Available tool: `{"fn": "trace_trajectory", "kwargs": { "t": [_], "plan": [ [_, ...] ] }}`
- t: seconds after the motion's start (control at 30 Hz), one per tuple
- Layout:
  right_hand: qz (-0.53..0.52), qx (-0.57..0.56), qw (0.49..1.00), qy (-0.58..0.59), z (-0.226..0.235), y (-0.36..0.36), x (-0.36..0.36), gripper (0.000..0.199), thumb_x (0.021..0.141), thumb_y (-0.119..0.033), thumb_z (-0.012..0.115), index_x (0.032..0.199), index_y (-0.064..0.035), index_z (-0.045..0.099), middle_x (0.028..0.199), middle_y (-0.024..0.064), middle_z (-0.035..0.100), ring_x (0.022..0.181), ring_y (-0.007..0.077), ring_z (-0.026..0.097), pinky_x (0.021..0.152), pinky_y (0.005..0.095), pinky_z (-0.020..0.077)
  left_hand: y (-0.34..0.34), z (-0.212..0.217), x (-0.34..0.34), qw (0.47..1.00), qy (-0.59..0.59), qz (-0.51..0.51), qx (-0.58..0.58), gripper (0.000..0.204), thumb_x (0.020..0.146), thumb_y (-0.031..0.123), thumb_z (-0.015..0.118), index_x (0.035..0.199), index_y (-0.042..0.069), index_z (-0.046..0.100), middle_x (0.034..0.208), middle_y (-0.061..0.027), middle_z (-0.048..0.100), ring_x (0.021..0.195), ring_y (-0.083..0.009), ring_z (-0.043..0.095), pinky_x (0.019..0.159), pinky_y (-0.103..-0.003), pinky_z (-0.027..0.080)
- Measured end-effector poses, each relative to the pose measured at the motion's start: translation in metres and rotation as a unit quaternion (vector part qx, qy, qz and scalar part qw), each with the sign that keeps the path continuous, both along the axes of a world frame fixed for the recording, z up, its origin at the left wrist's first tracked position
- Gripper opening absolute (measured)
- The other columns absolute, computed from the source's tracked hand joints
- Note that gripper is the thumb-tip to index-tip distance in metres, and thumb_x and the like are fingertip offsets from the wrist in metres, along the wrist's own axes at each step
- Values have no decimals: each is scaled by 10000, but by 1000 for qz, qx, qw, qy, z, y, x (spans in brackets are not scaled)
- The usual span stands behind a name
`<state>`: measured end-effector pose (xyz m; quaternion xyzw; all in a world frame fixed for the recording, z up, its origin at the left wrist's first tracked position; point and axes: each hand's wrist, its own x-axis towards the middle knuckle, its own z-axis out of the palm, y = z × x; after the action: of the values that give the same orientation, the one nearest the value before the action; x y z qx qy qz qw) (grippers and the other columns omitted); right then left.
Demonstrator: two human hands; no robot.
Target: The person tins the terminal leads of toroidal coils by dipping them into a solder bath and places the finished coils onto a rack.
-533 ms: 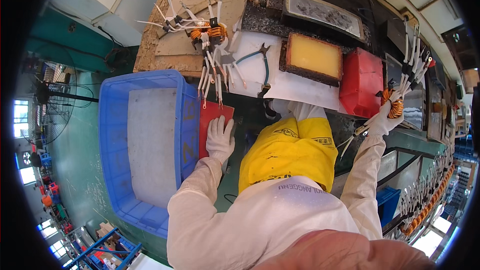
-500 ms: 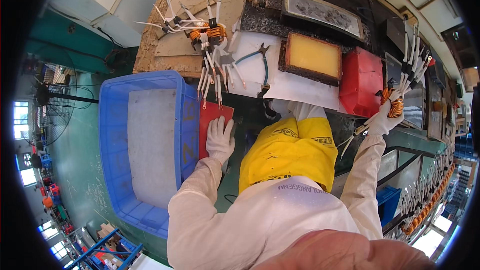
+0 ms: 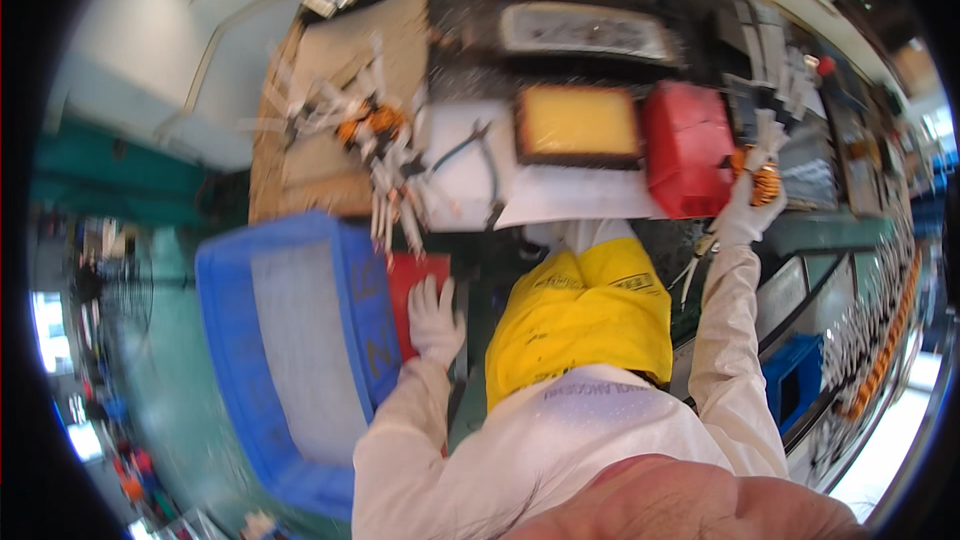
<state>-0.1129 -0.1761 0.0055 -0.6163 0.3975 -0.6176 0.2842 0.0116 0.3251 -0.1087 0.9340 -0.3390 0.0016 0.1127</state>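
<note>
Orange coil (image 3: 766, 183), one, in right fingers (image 3: 742, 197)

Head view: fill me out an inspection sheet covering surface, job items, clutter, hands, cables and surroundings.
Surface: dark workbench, partly covered by a brown board and white sheet.
Job's things: orange wound coil in the right hand; coil cluster on the brown board.
Clutter: cutters, framed yellow block, red container.
Hands: gloved right hand grips the coil; gloved left hand rests on a red panel.
Cables: white leads from the cluster overhang the bench's front edge.
Surroundings: blue tub at left, green floor, blurred fan.
</note>
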Motion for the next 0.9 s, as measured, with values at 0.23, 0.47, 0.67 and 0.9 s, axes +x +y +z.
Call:
{"fn": "trace_trajectory", "kwargs": {
  "t": [0.23,0.47,0.67,0.9],
  "plan": [
    [24,10,1000,-13,-9,-6,-7,549,806,-134,786,1251,-5,492,1143,116,582,1034,200,590,948,333,473,-1,3,-8,1000,-6,-20,-8,732,681,153,748,1355,90,470,1419,-257,428,1328,-461,381,1162,-556,270],
    [-6,55,998,24,6,9,-7,564,789,-171,801,1255,-67,501,1082,128,633,980,229,667,884,317,523,-23,62,-22,980,-147,-59,122,588,797,271,649,1344,87,537,1327,-240,532,1156,-412,542,1032,-541,423],
    [5,74,997,38,3,7,-7,563,782,-176,807,1242,-63,504,1094,144,634,1001,256,668,892,328,524,-27,66,-29,972,-159,-51,166,636,796,267,664,1392,103,514,1357,-213,520,1167,-388,538,1040,-532,426],
    [4,33,999,4,5,3,-17,503,802,-170,788,1215,-49,527,1056,140,644,955,245,650,872,335,508,-1,-15,-12,1000,-14,-9,21,719,704,207,715,1366,78,467,1448,-244,406,1340,-455,365,1168,-533,257]
  ]
}}
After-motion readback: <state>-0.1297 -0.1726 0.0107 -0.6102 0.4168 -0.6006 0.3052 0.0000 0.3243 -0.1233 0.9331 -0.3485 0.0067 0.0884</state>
